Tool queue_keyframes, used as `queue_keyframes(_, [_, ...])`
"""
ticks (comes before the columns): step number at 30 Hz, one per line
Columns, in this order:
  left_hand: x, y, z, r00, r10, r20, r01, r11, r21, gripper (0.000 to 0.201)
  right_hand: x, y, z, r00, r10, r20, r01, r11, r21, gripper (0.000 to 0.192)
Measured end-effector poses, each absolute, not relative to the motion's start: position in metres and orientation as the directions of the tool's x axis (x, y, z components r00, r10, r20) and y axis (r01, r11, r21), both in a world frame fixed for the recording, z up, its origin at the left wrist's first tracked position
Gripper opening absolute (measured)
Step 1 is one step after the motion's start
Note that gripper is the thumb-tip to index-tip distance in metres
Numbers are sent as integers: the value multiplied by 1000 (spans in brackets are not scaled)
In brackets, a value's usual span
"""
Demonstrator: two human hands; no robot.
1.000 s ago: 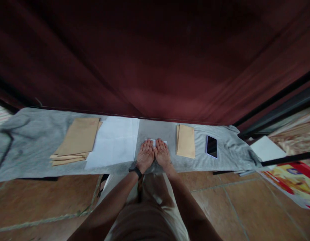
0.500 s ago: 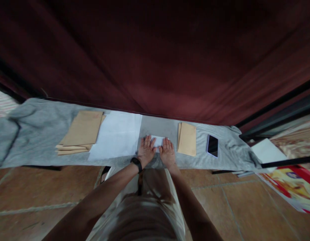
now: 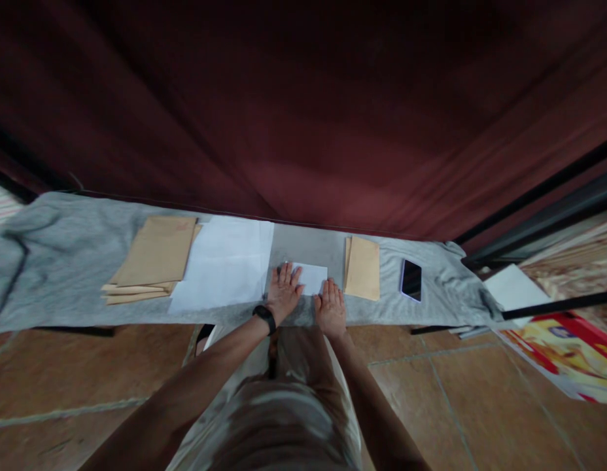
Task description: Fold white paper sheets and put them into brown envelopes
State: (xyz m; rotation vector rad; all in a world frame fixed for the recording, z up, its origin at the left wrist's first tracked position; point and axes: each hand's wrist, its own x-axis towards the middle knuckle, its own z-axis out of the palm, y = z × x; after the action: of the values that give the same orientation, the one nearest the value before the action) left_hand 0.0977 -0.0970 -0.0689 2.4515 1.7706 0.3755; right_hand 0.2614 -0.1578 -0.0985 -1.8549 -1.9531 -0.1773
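A small folded white paper (image 3: 312, 277) lies flat on a grey board (image 3: 311, 243) in front of me. My left hand (image 3: 284, 292) rests palm down on the paper's left end, fingers spread, a black band on its wrist. At the paper's lower right corner, my right hand (image 3: 330, 309) lies flat with its fingers stretched out; whether it presses the paper or only touches its edge I cannot tell. White sheets (image 3: 220, 261) are spread just left of the board. To the right of it are a few brown envelopes (image 3: 363, 268).
A stack of larger brown envelopes (image 3: 161, 252) sits at the left on the grey cloth (image 3: 82, 261). A phone (image 3: 411, 280) lies at the right. Behind the narrow table hangs a dark red curtain (image 3: 303, 131). A colourful box (image 3: 568, 353) stands beyond the right end.
My right hand has slid right and toward me, leaving more of the folded paper uncovered. My left hand stays on the paper's left end. The view has shifted slightly.
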Motion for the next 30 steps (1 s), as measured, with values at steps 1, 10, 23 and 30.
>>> queue_keyframes(1, [98, -97, -69, 298, 944, 146, 922, -324, 213, 59, 262, -161, -99, -7, 917, 400, 975, 95, -202, 56])
queue_keyframes(10, [96, -97, -66, 313, 940, 134, 932, -331, 145, 58, 262, -175, -97, 8, 909, 416, 975, 85, -204, 56])
queue_keyframes(23, [89, -96, -72, 323, 923, 209, 928, -352, 121, 58, 249, -151, -82, -21, 950, 311, 967, 98, -234, 49])
queue_keyframes(30, [92, -101, -74, 341, 895, 288, 897, -401, 187, 57, 245, -152, -84, 41, 946, 323, 973, 35, -226, 52])
